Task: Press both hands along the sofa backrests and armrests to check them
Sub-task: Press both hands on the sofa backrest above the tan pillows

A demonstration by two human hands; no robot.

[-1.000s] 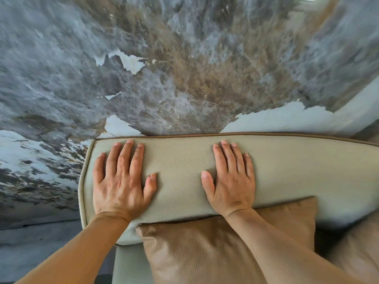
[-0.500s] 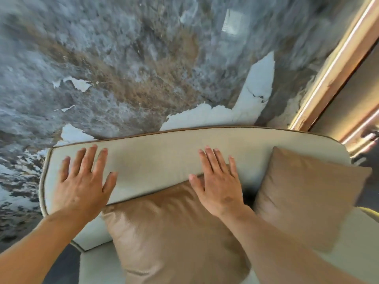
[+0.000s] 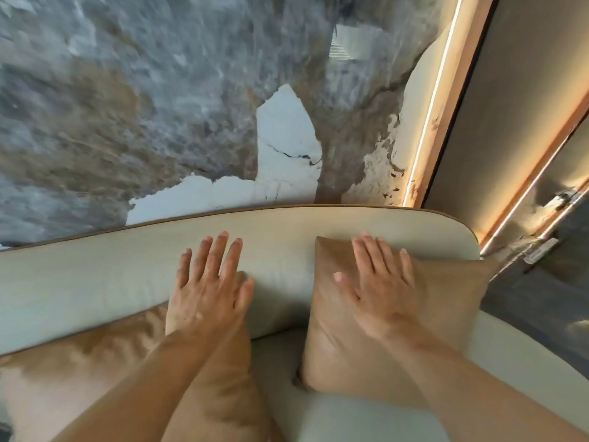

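Note:
The pale beige sofa backrest (image 3: 95, 269) with brown piping runs across the middle of the view. My left hand (image 3: 207, 288) lies flat on it near the centre, fingers spread, its heel over the edge of a tan cushion (image 3: 95, 362). My right hand (image 3: 379, 285) is flat with fingers apart on a second tan cushion (image 3: 344, 352) that leans against the backrest's right end. Neither hand holds anything.
A grey-brown marble wall (image 3: 159, 106) with white patches rises behind the sofa. To the right a lit orange-trimmed strip (image 3: 430, 116) and a beige panel (image 3: 526, 90) stand close to the backrest's rounded end. The pale seat (image 3: 366, 419) shows below between the cushions.
Both hands have slid right along the backrest. The left went from the left end to the centre; the right went from the bare backrest onto the right-hand cushion.

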